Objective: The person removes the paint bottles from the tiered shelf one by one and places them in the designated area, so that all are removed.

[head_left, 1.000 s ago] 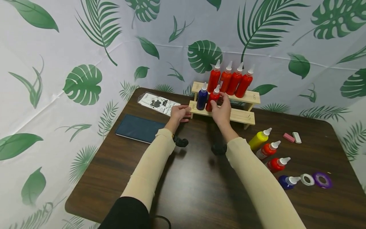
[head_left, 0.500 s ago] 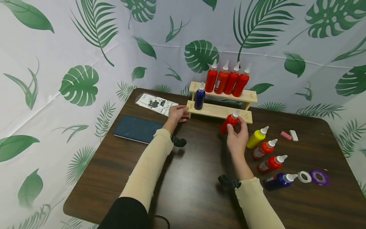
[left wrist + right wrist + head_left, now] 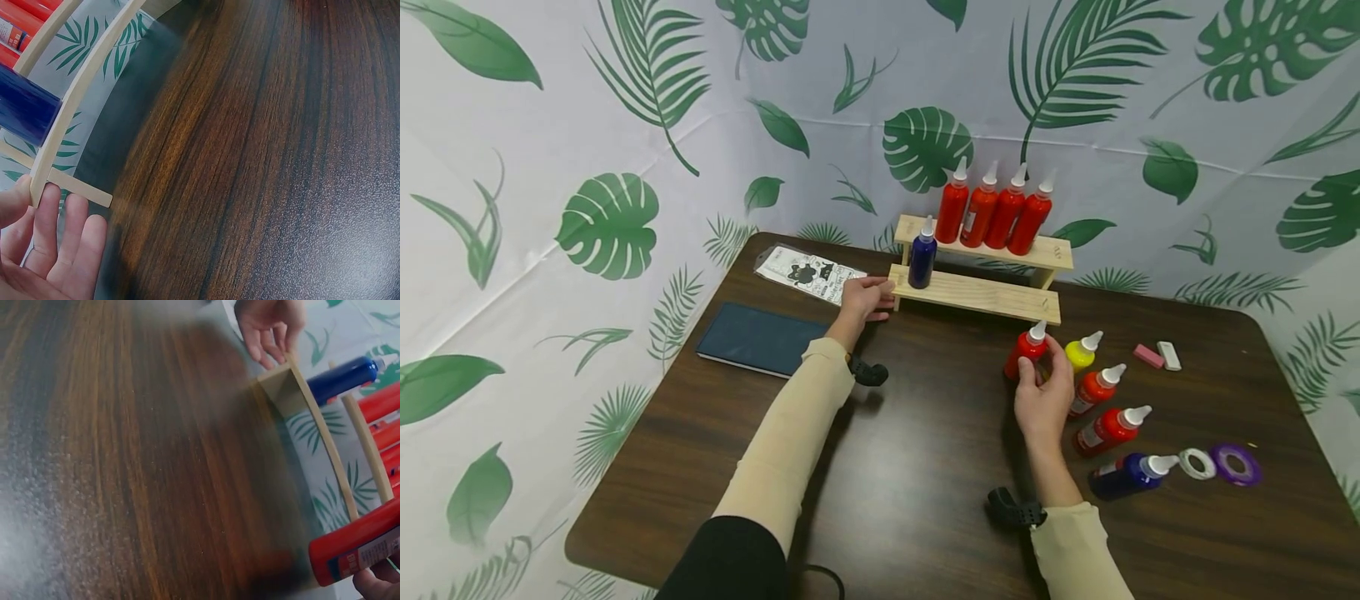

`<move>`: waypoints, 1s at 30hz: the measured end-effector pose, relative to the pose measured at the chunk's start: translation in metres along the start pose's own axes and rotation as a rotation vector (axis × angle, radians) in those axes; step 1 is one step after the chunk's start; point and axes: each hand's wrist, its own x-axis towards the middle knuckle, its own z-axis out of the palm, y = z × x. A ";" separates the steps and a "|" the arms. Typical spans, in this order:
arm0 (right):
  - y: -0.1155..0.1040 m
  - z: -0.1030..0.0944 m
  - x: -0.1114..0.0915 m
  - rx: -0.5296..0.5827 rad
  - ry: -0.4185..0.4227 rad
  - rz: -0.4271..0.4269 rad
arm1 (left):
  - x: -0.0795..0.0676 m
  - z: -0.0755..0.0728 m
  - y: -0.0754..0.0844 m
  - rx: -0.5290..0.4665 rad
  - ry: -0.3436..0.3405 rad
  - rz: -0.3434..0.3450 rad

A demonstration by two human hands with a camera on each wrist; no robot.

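Note:
My right hand (image 3: 1047, 400) grips a red paint bottle (image 3: 1022, 354) with a white nozzle, in front of the right end of a two-step wooden stand (image 3: 985, 297). In the right wrist view the held bottle's labelled lower side (image 3: 350, 547) shows, with only part of the fingers in frame. At the stand's left end my left hand (image 3: 862, 302) pinches the lower plank, thumb above and fingers (image 3: 75, 219) below. A dark blue bottle (image 3: 922, 262) stands on that plank near the left hand. Several red bottles (image 3: 981, 215) line the upper step.
Right of the held bottle are a yellow bottle (image 3: 1081, 353), two red bottles (image 3: 1103, 432) and a blue bottle (image 3: 1127, 477). Beyond lie erasers (image 3: 1148, 356), white tape (image 3: 1197, 464) and purple tape (image 3: 1236, 465). A dark notebook (image 3: 763, 340) and a ruler packet (image 3: 811, 273) lie left.
My right hand has lifted the red bottle off the lower plank and carried it right and toward me, beside the yellow bottle. The left hand has stayed on the stand's end.

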 end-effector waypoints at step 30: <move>-0.030 -0.012 -0.005 -0.031 0.013 -0.063 | -0.002 -0.001 0.000 -0.026 -0.009 0.009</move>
